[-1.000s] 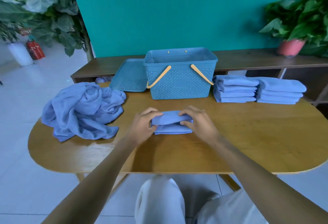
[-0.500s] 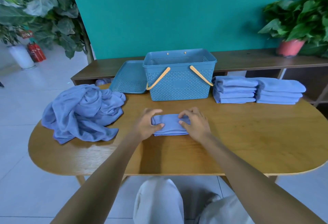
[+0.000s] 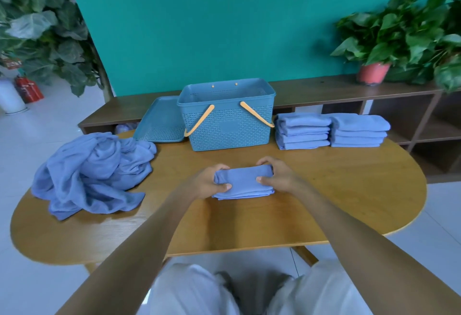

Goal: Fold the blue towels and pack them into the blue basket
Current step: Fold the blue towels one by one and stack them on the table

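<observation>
Both hands, left (image 3: 208, 183) and right (image 3: 278, 177), grip folded towel (image 3: 243, 181). Two stacks (image 3: 331, 130) done; heap (image 3: 92, 172) unfolded; basket (image 3: 225, 115) looks empty, packing not begun.

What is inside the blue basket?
The blue basket looks empty as far as can be seen: only its holey far wall shows inside, no towel. Its front wall hides the bottom, so the floor cannot be checked. The folded towels sit outside, beside it.
</observation>
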